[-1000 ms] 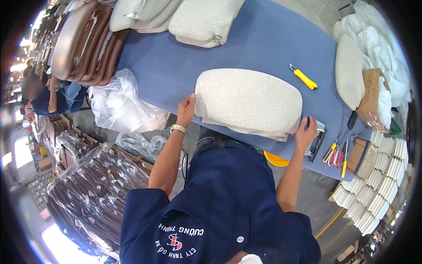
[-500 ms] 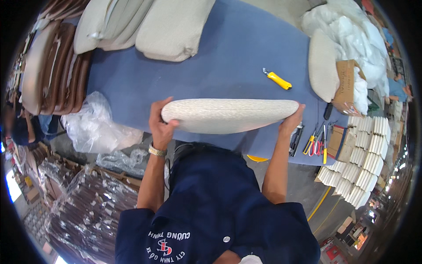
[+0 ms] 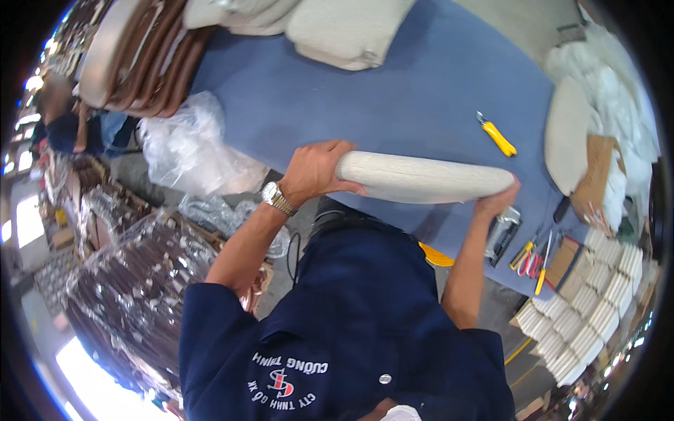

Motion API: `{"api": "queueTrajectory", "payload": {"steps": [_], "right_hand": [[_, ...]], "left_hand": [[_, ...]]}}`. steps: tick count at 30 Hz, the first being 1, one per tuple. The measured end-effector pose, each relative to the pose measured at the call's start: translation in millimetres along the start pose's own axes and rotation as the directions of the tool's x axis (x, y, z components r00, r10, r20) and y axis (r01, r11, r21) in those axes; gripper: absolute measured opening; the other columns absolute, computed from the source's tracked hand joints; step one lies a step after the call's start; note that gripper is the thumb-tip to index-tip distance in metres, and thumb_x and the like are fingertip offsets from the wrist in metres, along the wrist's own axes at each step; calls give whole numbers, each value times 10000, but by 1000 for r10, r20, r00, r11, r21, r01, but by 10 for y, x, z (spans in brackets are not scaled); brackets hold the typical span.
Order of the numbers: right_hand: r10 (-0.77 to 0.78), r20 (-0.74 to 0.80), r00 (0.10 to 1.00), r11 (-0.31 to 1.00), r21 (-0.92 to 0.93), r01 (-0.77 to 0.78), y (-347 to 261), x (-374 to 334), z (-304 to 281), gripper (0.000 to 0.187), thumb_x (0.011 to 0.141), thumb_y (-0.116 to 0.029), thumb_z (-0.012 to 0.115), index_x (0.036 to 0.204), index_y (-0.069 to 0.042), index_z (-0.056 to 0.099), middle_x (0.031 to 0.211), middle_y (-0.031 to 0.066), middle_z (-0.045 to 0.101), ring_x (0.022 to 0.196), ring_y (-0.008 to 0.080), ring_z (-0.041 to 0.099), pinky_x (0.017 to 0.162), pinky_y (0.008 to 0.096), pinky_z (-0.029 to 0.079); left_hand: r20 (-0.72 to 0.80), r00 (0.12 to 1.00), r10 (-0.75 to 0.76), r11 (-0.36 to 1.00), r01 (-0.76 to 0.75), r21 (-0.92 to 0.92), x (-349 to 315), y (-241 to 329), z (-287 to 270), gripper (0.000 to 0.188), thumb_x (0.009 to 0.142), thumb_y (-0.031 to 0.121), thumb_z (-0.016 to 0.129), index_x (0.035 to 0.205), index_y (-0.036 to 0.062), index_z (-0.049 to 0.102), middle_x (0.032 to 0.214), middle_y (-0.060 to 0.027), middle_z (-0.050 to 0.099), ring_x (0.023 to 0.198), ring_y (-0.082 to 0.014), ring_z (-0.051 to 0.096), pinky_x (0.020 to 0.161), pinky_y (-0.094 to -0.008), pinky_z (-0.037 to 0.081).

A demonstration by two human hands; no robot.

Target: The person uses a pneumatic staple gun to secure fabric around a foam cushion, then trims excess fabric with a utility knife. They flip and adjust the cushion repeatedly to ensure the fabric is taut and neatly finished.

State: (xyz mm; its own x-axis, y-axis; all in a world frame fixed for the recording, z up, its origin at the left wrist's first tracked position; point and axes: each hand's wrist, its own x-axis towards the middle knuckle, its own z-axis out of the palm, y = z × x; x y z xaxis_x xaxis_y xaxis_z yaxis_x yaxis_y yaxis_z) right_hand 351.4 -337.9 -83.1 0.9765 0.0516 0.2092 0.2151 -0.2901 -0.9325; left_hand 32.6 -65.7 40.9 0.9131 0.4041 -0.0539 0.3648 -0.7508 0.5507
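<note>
A beige fabric-covered seat cushion (image 3: 425,178) is held edge-up above the near side of the blue-topped table (image 3: 365,105). My left hand (image 3: 317,170) is closed round its left end, thumb on the near side and fingers over the top and far side. At the other end my right hand (image 3: 498,200) grips the narrower tip, its fingers partly hidden behind the cushion. Close to my right hand lies a silver staple gun (image 3: 502,230). Farther off on the table is a yellow-handled cutter (image 3: 498,138).
More beige cushions (image 3: 351,31) lie at the far edge, beside stacked brown-edged seats (image 3: 140,56). Clear plastic (image 3: 200,151) hangs at the left. Scissors (image 3: 531,263), screwdrivers and a cardboard box (image 3: 597,179) sit at the right. Another person (image 3: 67,123) stands far left.
My view has turned, so the table appears shifted right and tilted. My left hand now wraps farther over the cushion's left end, and the cushion slopes slightly down to the right.
</note>
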Motion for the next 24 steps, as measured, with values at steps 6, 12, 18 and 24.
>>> {"api": "queueTrajectory", "payload": {"steps": [6, 12, 18, 24], "right_hand": [[-68, -57, 996, 997, -49, 66, -129, -154, 191, 449, 1078, -293, 314, 1084, 16, 640, 1006, 164, 665, 947, 296, 621, 903, 413, 469], [69, -83, 994, 986, 157, -55, -296, -254, 50, 332, 1063, -269, 520, 1225, -6, 642, 1139, 124, 697, 1073, 219, 640, 979, 338, 476], [691, 92, 717, 652, 349, -673, -3, -1203, -118, 361, 1049, -357, 560, 1138, -18, 647, 1025, 95, 691, 878, 179, 667, 797, 331, 571], [822, 256, 508, 393, 391, -833, -359, -1167, 309, 460, 1012, -472, 586, 1068, -17, 619, 937, 77, 681, 816, 167, 662, 647, 321, 588]], "left_hand": [[32, 978, 207, 950, -209, 234, 611, 1015, 430, 857, 714, 702, 729, 1232, 30, 605, 978, -118, 689, 869, -295, 713, 721, -405, 575], [174, 964, 202, 935, -243, 259, 1342, 1337, 494, 791, 885, 595, 664, 1405, 19, 513, 1160, -177, 681, 1000, -337, 702, 816, -443, 575], [267, 960, 85, 981, -128, 148, 1756, -707, 448, 740, 969, 583, 572, 1439, 13, 529, 1368, -255, 607, 1267, -409, 580, 1053, -458, 462], [314, 944, -98, 982, 41, 182, 1926, -759, 560, 788, 976, 660, 487, 1356, -19, 606, 1241, -299, 665, 1199, -447, 623, 1044, -464, 468]]}}
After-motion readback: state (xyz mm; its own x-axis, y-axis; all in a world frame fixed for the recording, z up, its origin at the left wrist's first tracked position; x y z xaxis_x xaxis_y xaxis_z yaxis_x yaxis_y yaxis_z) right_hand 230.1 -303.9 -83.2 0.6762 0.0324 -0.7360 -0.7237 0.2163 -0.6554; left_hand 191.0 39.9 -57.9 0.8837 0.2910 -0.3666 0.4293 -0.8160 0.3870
